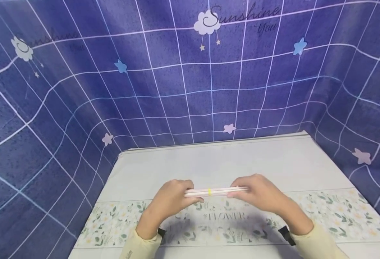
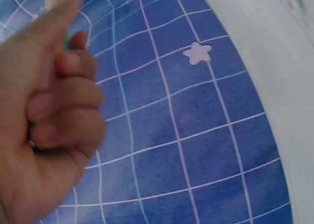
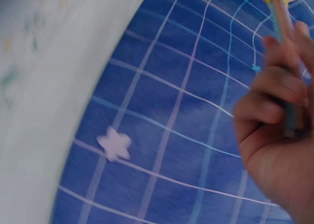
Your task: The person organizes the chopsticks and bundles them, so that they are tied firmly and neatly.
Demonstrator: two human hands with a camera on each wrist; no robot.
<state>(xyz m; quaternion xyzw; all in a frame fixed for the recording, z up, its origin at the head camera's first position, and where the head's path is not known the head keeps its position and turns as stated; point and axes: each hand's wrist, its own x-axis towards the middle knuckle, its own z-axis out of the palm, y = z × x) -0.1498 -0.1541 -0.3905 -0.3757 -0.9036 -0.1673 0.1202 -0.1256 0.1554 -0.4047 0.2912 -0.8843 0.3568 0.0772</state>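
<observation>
A bundle of thin, pale pink and white sticks (image 1: 222, 191) is held level above the table in the head view, with a yellow band (image 1: 209, 192) round its middle. My left hand (image 1: 168, 199) grips one end and my right hand (image 1: 262, 192) the other. Curled fingers cover both ends in that view. In the right wrist view the bundle (image 3: 280, 17) runs down into the right fist, and a dark end shows below the fingers. Most of the bundle is hidden behind the left hand (image 2: 64, 101) in the left wrist view.
Below the hands lies a white tabletop (image 1: 209, 162) with a flower-printed band across it, lettered "FLOWER". A blue curtain (image 1: 196, 100) with grid lines, stars and clouds hangs behind the table and on both sides.
</observation>
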